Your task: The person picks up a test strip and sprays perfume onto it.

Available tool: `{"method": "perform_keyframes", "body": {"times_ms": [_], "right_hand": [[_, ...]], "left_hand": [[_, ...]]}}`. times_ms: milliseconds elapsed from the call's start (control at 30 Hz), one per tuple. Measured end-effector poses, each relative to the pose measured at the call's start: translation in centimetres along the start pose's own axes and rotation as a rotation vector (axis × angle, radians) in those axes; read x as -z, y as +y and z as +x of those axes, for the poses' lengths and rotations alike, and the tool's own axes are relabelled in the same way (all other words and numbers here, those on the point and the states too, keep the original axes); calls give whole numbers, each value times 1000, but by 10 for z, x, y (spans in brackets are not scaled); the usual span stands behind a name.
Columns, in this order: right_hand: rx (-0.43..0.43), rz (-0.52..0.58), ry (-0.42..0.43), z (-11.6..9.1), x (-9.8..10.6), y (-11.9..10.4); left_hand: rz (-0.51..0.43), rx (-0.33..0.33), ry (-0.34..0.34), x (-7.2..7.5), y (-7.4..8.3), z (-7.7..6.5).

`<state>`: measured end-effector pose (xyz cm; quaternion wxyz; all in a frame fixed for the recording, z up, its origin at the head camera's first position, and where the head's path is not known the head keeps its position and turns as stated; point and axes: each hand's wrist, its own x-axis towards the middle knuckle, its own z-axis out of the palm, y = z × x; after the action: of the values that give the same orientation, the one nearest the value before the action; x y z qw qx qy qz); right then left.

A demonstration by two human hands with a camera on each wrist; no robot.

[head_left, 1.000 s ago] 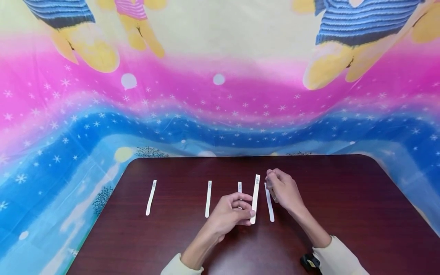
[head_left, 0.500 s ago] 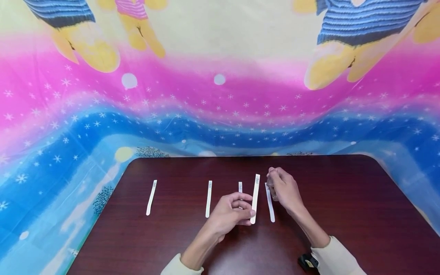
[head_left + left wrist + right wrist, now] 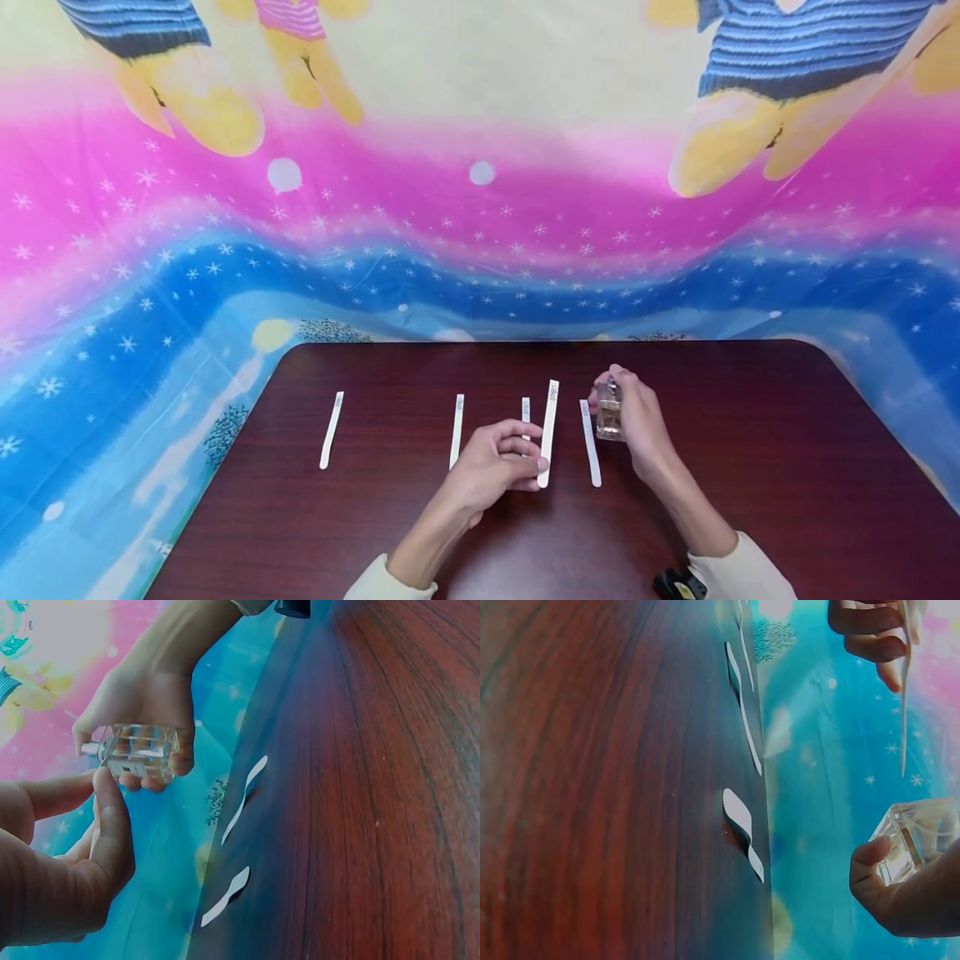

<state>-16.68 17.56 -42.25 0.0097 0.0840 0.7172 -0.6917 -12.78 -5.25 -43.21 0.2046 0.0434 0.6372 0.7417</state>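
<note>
My left hand pinches a white perfume test strip near its rounded lower end, between thumb and fingers. The strip stands nearly upright above the table, with small writing at its top. To the right, my right hand grips a clear glass perfume bottle holding a pale liquid. In the left wrist view a finger of that hand lies at the bottle's spray top. Bottle and held strip are apart; in the right wrist view the strip's free end hangs near the bottle.
More test strips lie on the dark wooden table: one far left, one left of centre, one partly behind the left hand, and one just left of the bottle. A patterned cloth hangs behind the table.
My right hand has shifted right and turned, so the bottle now shows plainly. My left hand and its strip have moved slightly left. The strips on the table lie as before.
</note>
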Motion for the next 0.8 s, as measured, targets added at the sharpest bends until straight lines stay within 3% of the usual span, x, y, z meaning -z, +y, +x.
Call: {"method": "perform_keyframes", "body": {"times_ms": [800], "right_hand": [[6,44,6,-5,13,3]], "left_hand": [[32,3,4,26,-4,-1]]}}
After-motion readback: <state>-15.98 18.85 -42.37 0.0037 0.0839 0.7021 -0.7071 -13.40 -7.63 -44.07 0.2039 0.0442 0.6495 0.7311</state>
